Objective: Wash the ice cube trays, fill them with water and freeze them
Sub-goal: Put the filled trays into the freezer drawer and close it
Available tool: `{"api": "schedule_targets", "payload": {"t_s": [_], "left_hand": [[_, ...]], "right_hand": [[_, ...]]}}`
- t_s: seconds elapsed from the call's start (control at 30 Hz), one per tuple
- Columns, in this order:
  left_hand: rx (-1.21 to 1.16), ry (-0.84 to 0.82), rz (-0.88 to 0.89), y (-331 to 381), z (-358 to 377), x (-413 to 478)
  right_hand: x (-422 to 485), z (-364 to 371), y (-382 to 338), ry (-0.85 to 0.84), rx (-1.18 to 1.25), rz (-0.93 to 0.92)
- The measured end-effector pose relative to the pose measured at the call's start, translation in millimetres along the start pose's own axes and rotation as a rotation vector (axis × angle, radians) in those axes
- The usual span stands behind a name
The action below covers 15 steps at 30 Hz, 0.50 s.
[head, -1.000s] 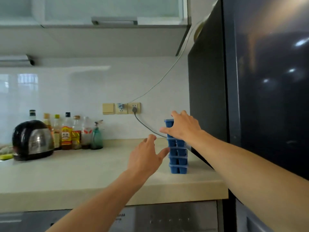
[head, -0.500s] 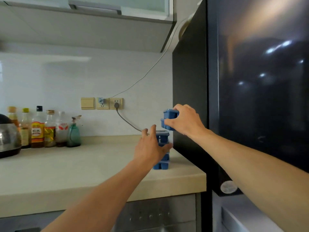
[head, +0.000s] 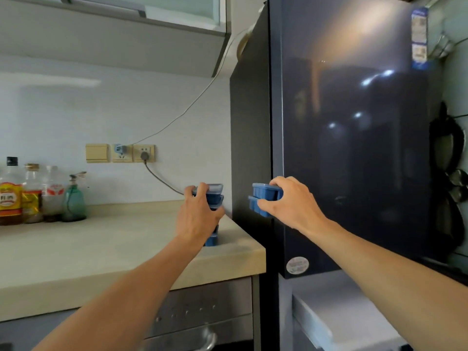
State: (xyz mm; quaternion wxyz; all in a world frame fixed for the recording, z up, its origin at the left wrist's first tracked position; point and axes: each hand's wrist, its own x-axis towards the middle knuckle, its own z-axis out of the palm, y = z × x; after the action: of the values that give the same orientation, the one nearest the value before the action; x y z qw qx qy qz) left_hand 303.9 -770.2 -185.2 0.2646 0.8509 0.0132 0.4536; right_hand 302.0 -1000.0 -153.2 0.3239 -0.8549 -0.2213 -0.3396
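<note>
Two blue ice cube trays (head: 264, 195), one nested on the other, are gripped by the right hand (head: 291, 205): the fingers are curled over the top edge and the thumb is pressed against the lower tray. The pair is held in the air, clear of the surface, in front of the dark corner of the refrigerator (head: 354, 153).

To the left of that hand, and apart from it, the left hand (head: 198, 216) is closed round a standing stack (head: 214, 195) of more blue trays. The fingertips are hooked over the top tray and the thumb is set on the side nearer the refrigerator. The foot of the stack is seen below the palm, resting on the beige surface (head: 101, 247) near its right end, just beside the refrigerator's side wall. The middle of the stack is hidden by the hand.

Beyond the left hand a grey cable (head: 162, 179) is run up the wall to a row of sockets (head: 121, 153). Well to the left of both hands, a green spray bottle (head: 73, 201) and several condiment bottles (head: 11, 196) are lined up against the wall.
</note>
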Motion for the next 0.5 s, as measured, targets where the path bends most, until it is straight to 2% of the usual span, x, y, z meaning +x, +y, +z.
{"api": "schedule_targets", "payload": {"t_s": [0.23, 0.5], "left_hand": [[-0.184, 0.016, 0.176, 52.6, 0.6, -50.6], [-0.328, -0.160, 0.283, 106.5, 48.8, -129.8]], "right_hand": [[-64.1, -40.4, 35.3, 0.028, 0.001, 0.037], [-142.7, -75.2, 107.4, -0.002, -0.107, 0.198]]}}
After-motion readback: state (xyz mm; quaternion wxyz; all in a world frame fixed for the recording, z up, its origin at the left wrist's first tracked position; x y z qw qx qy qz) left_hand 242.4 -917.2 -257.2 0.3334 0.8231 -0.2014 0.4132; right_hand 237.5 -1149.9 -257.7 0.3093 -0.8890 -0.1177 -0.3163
